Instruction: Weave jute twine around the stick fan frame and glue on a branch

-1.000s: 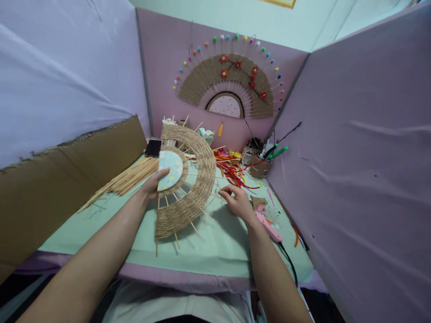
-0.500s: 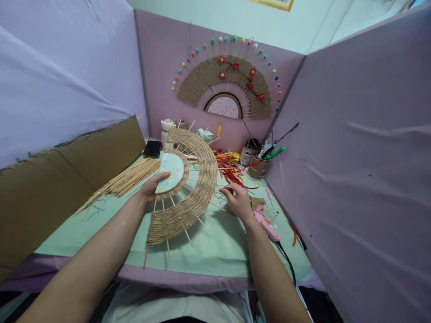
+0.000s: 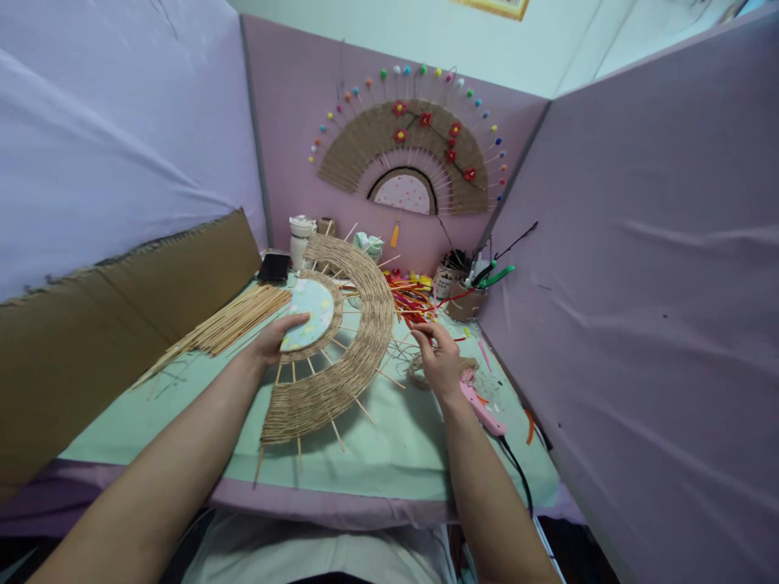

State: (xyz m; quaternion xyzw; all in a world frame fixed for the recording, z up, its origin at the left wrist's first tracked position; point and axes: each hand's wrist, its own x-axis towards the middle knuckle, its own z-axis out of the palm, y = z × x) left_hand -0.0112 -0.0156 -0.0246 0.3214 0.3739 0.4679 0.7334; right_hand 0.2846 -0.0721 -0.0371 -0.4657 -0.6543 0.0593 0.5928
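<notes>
My left hand (image 3: 277,337) grips the straight edge of a half-round woven fan (image 3: 329,401), its thumb lying on the pale blue patterned centre panel (image 3: 315,307). Bamboo sticks radiate from that centre through a wide band of woven twine, and their bare tips stick out past the outer edge. Right of the fan, my right hand (image 3: 436,357) is raised with thumb and forefinger pinched together on a thin strand of twine, near the protruding sticks. A small loose coil of twine (image 3: 416,374) lies beneath this hand, partly covered by it.
A bundle of bamboo sticks (image 3: 237,316) and a phone (image 3: 274,268) lie to the left. At the right is a pink glue gun (image 3: 484,410) with its cord. Behind are red pipe cleaners (image 3: 414,304), a tool holder (image 3: 467,305), a white cup (image 3: 301,239) and a finished fan (image 3: 359,146) on the partition.
My right hand has moved a little right and upward, away from the fan's outer edge. The fan has tilted slightly, while my left hand keeps its hold.
</notes>
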